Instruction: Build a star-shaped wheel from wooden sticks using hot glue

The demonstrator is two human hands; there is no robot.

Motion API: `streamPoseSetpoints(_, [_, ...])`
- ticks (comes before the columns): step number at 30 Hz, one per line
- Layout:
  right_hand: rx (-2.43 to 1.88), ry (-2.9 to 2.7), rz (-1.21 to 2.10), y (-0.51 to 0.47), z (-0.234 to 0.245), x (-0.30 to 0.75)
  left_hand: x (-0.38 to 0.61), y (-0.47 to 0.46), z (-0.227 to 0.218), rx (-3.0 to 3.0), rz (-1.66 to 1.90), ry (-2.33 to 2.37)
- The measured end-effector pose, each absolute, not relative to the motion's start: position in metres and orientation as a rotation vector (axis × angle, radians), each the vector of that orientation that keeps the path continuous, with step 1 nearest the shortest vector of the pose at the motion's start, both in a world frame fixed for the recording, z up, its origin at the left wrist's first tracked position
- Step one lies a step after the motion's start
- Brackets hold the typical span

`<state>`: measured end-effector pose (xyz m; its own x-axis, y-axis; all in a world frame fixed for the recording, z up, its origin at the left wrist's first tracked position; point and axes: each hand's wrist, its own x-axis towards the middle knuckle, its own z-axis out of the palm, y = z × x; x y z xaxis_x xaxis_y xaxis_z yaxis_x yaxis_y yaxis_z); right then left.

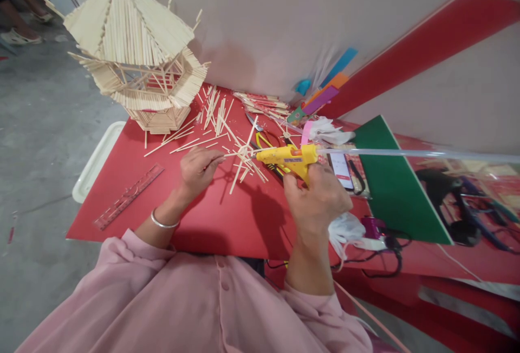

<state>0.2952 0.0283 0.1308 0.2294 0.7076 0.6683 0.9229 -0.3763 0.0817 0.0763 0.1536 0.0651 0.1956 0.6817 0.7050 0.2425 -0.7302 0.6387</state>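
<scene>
Gripping a yellow glue gun (289,159) by its handle, the right hand (317,201) aims its nozzle at a small stick assembly (245,154) on the red table (211,217); left hand (198,170) fingers pinch that assembly.

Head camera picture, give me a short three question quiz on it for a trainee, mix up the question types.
1. True or false: the right hand holds the yellow glue gun.
2. What does the left hand touch?
A. the ruler
B. the small stick piece at the glue gun's tip
C. the green board
3. Fill in: the stick house stands at the table's far ____ corner.

Key:
1. True; the fingers wrap its handle, nozzle pointing left.
2. B; the fingertips pinch one of its sticks.
3. Left, beyond the loose sticks.
</scene>
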Motion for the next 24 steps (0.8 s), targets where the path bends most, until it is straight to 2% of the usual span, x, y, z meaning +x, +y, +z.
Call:
streamPoseSetpoints(9, [-2.092,-1.58,-0.943,0.0292,0.1296,0.2945,0.079,0.1522,0.067,2.246,1.762,0.726])
streamPoseSetpoints(24, [-2.052,-1.547,-1.033,0.0284,0.1278,0.2977,0.0775,0.1545,0.0592,2.161,1.618,0.849])
